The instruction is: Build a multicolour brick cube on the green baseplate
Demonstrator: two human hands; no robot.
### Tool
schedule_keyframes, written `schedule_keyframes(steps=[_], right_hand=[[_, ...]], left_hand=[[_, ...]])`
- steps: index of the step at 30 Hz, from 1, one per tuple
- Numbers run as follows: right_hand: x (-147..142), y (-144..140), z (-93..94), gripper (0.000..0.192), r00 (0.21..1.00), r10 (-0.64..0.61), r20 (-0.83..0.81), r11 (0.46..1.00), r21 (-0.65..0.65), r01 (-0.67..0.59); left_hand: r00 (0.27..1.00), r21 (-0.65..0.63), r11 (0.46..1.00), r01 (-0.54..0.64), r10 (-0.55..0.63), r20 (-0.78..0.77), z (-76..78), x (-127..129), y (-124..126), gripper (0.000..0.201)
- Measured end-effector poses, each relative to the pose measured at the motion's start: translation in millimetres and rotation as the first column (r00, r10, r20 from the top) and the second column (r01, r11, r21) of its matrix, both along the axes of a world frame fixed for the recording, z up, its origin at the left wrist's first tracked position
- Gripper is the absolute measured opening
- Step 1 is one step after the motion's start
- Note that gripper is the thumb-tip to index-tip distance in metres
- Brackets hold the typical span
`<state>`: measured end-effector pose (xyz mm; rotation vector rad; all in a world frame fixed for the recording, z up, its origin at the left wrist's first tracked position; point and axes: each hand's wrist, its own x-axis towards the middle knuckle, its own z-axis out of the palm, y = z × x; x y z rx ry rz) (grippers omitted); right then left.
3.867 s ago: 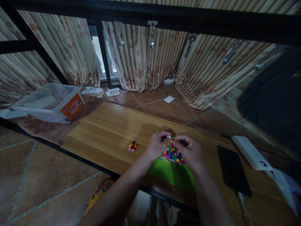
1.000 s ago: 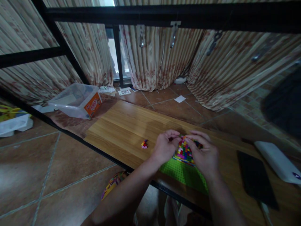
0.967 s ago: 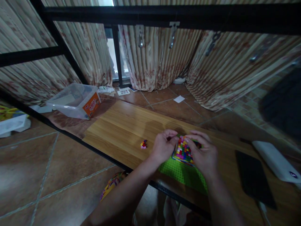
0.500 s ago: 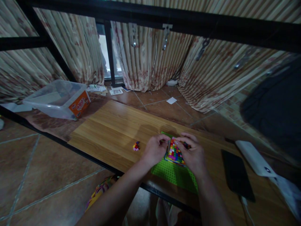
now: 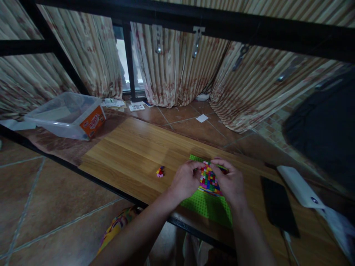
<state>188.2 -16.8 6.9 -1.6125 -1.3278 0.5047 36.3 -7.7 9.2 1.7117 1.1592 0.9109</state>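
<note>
Both hands meet at the lower centre of the frame, over a green studded baseplate [image 5: 206, 207] that lies flat on the wooden tabletop [image 5: 133, 155]. On the far half of that baseplate sits a square patch of small multicoloured bricks [image 5: 209, 181], packed edge to edge.

The left hand [image 5: 185, 181] lies at the left edge of the brick patch, fingers curled inward and touching that edge. Whether they pinch a single brick cannot be told; the fingertips are hidden behind the knuckles. The right hand [image 5: 230, 181] covers the right edge and far right corner of the patch, its fingers bent over the top row. Its grip is likewise unclear: the fingers are drawn together, but what lies under them does not show.

The brick patch lies directly between the two hands, neither one nearer. The baseplate's long axis runs from the far left toward the near right of the frame, and its near portion is bare of bricks.

A small loose cluster of coloured bricks [image 5: 160, 171] rests on the tabletop left of the left hand, apart from it and nearer that hand than the right.

Right of the frame, a black phone [image 5: 279, 207] and a white power bank [image 5: 299, 186] lie on the tabletop. A clear plastic tub [image 5: 65, 114] stands at the left.
</note>
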Motion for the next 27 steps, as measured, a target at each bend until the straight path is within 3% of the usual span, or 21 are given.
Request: schedule_keyframes(steps=[10, 20, 27], right_hand=[[-2.4, 3.4, 0.5, 0.022, 0.999, 0.024, 0.04, 0.998, -0.065, -0.021], [-3.3, 2.3, -1.0, 0.025, 0.99, 0.027, 0.136, 0.999, -0.026, -0.024], [-3.6, 3.5, -0.8, 0.025, 0.994, 0.039, 0.106, 0.998, -0.051, -0.034]], left_hand=[[0.998, 0.06, 0.998, 0.013, -0.009, -0.065, 0.4, -0.7, -3.3, 0.038], [0.995, 0.122, 0.992, 0.043, -0.031, -0.1, -0.3, 0.7, -6.9, 0.037], [0.992, 0.155, 0.987, 0.049, -0.03, -0.123, -0.6, 1.7, -8.4, 0.037]])
